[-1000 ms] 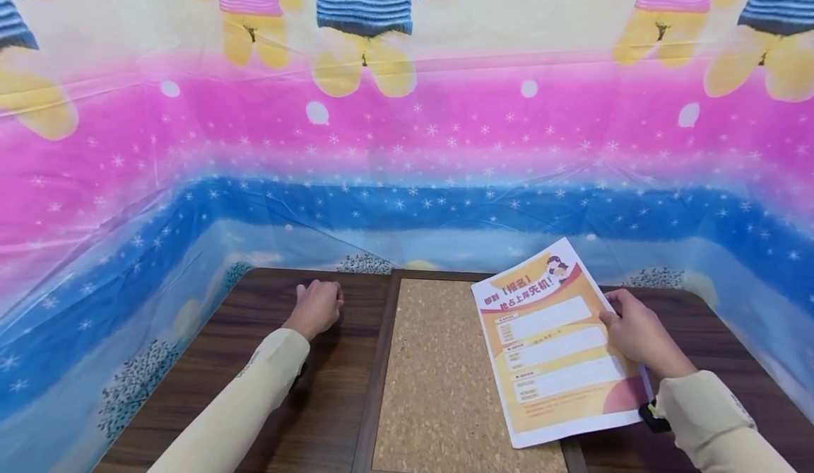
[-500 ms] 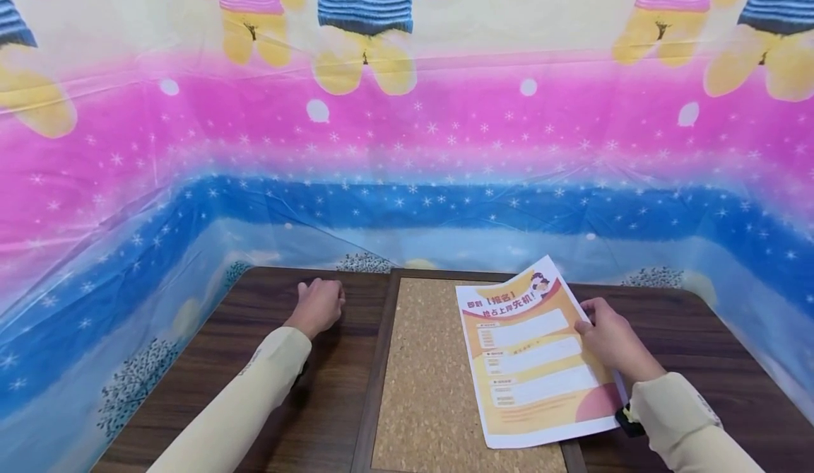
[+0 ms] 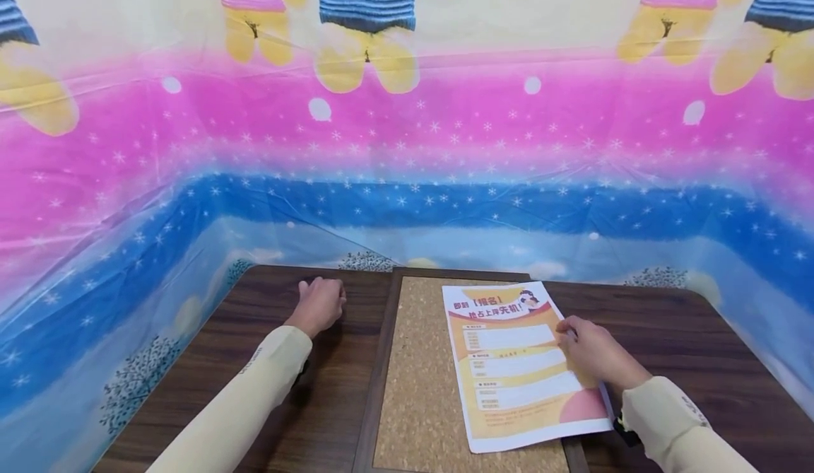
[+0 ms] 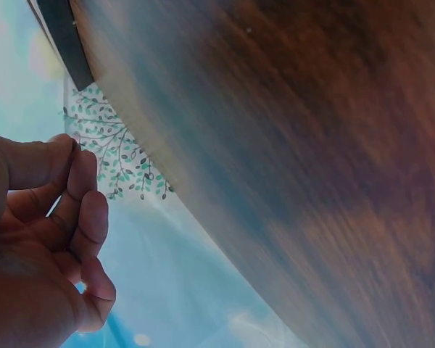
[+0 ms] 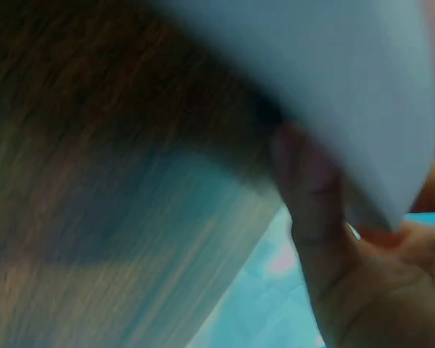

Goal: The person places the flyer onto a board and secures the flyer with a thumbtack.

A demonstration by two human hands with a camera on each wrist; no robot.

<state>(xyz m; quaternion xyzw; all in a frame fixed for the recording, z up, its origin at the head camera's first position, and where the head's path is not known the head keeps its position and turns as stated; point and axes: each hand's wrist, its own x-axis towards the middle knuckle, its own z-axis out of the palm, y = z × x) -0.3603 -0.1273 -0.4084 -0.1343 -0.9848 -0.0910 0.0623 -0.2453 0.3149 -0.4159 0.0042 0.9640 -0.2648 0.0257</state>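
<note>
Printed sheet (image 3: pixel 518 411) is over right part of cork board (image 3: pixel 416 381), tilted slightly; it lies just to left of right hand (image 3: pixel 598 349), which pinches its right edge between thumb and fingers; left hand (image 3: pixel 320 306) is on other side, well apart from sheet, over left part of dark wooden table (image 3: pixel 337 388); its fingers are loosely curled, thumb close to forefinger.
</note>
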